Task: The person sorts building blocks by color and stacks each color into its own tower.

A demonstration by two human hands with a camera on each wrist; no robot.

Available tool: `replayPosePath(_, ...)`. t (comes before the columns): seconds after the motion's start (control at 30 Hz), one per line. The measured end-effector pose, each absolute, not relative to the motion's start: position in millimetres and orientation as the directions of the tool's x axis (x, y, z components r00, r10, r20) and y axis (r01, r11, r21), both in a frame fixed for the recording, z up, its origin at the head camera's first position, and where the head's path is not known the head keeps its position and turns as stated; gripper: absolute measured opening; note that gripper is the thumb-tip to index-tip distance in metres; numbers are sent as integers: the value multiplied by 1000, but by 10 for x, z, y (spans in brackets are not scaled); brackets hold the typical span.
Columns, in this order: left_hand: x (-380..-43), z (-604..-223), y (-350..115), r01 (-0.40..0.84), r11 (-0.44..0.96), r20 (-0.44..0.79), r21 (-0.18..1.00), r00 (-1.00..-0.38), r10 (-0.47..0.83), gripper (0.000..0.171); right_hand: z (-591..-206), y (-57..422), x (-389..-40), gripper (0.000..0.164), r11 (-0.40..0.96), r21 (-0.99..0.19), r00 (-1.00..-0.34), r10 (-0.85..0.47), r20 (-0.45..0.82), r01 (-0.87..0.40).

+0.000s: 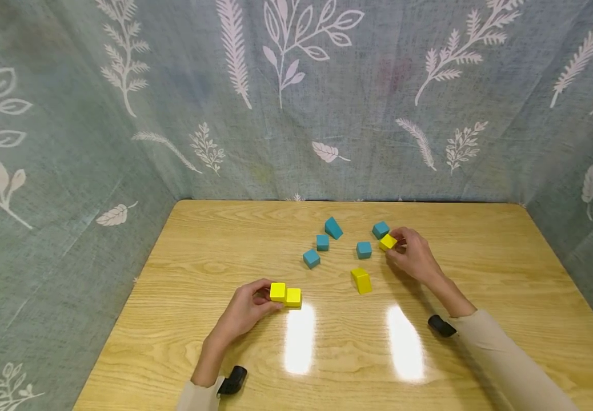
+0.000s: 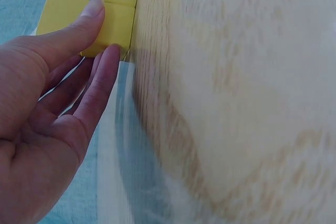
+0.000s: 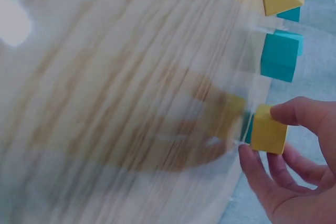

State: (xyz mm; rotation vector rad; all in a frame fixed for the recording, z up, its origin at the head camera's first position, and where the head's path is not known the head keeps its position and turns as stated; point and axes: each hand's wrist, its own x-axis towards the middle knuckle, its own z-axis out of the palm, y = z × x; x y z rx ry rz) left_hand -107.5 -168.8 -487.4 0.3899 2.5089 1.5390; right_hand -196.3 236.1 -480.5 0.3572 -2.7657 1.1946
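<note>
Towards the wood-grained tabletop's point(image 1: 199, 251) left edge, the left hand point(image 1: 246, 308) pinches a raised yellow cube point(image 1: 278, 291) beside a lower yellow cube point(image 1: 293, 297); another may sit beneath. Beyond lies a yellow wedge-shaped block point(image 1: 361, 281). Farther, the right hand point(image 1: 413, 254) pinches another yellow cube point(image 1: 388, 242) near four blue cubes point(image 1: 364, 250); a blue wedge point(image 1: 333, 228) lies near the far edge.

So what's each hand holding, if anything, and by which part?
The left hand pinches the leftmost yellow block by its sides; the right hand pinches the rightmost yellow block, likewise by its sides.
</note>
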Motion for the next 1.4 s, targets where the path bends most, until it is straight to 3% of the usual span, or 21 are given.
replayPosePath(0.33, -1112, -4865, -1699, 165, 420, 21, 892, -945, 326, 33, -4654, 2301, -1895, 38, 559, -780, -959, -194, 206, -280)
replayPosePath(0.8, -1133, -4850, -1694, 172, 436, 22, 884, -944, 329, 31, -4481, 2059, -1782, 37, 381, -894, -953, -272, 134, -235)
replayPosePath(1.4, -1104, -4880, -1702, 151, 423, 7, 894, -946, 324, 32, -4581, 1607, -1624, 38, 242, -941, -921, -365, 138, -236)
